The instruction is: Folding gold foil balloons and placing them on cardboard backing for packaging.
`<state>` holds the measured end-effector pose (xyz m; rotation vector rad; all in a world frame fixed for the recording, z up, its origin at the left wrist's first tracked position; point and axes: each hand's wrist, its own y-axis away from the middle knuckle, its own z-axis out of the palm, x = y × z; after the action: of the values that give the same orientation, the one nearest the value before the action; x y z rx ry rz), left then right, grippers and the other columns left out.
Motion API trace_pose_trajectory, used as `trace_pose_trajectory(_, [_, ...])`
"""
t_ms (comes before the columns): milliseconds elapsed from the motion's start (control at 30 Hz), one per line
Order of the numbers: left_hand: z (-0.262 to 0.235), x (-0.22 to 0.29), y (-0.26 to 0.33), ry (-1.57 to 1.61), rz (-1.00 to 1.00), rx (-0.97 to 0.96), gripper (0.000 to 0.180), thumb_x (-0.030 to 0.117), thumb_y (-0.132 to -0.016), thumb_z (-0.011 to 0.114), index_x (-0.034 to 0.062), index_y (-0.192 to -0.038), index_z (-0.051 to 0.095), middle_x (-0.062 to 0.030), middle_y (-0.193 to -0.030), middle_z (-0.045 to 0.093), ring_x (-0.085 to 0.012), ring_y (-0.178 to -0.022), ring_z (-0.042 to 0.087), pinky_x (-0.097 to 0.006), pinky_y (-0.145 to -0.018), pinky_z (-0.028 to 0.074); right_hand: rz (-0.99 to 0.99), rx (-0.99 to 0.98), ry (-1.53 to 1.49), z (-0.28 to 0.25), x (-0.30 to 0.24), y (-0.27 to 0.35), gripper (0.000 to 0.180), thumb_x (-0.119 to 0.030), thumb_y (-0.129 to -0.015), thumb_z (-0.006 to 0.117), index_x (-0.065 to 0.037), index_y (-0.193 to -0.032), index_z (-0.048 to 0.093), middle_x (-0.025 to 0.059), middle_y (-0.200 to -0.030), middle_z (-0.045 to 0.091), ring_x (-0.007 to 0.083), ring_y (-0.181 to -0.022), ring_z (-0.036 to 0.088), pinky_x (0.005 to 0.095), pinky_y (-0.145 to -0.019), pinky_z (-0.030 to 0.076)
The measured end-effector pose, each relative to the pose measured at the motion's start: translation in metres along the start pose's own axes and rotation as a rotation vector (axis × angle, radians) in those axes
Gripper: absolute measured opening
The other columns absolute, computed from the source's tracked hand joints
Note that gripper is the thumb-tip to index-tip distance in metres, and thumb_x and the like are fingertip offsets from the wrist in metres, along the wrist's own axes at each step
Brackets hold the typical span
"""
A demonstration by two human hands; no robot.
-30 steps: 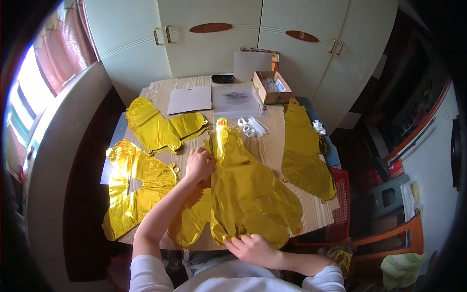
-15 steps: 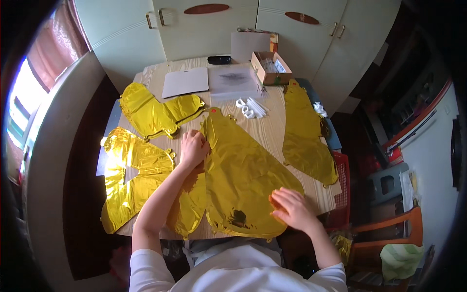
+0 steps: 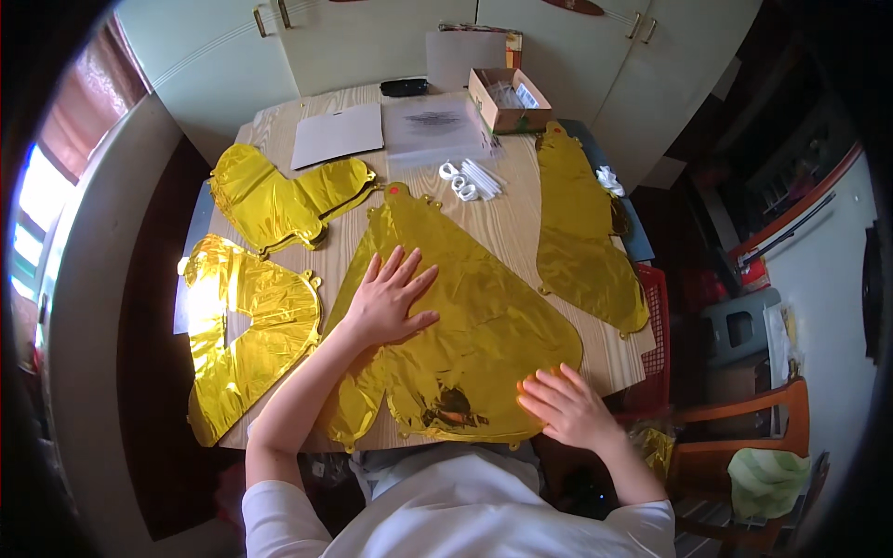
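Observation:
A large flat gold foil balloon [image 3: 479, 316] lies across the middle of the table, with a red dot at its narrow far end. My left hand [image 3: 389, 302] rests palm down on its left part, fingers spread. Over the balloon's near right edge is my right hand [image 3: 569, 409], fingers stretched out and nothing held. Left of the large balloon lie two more flat foil balloons, a bent one [image 3: 279, 200] farther away and a shiny one [image 3: 270, 339] nearer. Another foil balloon [image 3: 581, 232] lies along the right side of the table.
Beyond the balloons are white sticks [image 3: 481, 179], small white rolls [image 3: 460, 182], a grey board [image 3: 337, 136], a clear plastic sheet [image 3: 433, 126], a black tray [image 3: 404, 87] and a cardboard box [image 3: 510, 116]. A wooden chair [image 3: 791, 418] and red basket [image 3: 658, 325] stand at right.
My left hand has opened and moved from the large balloon's left edge onto its surface. That left part now lies spread out flatter. My right hand stays near the lower right edge, fingers straighter.

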<state>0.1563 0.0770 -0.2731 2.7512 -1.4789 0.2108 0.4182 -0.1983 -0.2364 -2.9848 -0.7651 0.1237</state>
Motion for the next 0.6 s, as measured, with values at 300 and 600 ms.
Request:
trace_pose_trajectory(300, [0.002,0.0,0.002,-0.02,-0.016,0.034,0.076,0.067,-0.09,0.043,0.022,-0.151,0.036,-0.0153,-0.157,0.03,-0.0369,-0.147,0.022,-0.058,-0.118,0.014,-0.249,0.479,0.069,-0.025,-0.017,-0.014,0.014,-0.019,-0.084,0.067,-0.019,-0.098,0.072,-0.007,-0.114,0.067,0.0109,-0.11,0.057,0.0336,-0.097,0.041])
trace_pose_trajectory(600, [0.006,0.0,-0.001,-0.017,-0.002,0.032,0.077,0.069,-0.09,0.041,0.0245,-0.152,0.032,-0.0125,-0.158,0.028,-0.0366,-0.148,0.019,-0.063,-0.116,0.011,-0.098,0.314,0.009,0.009,0.01,-0.007,0.019,-0.015,-0.083,0.065,-0.023,-0.098,0.074,-0.0026,-0.114,0.068,0.0184,-0.112,0.06,0.042,-0.102,0.041])
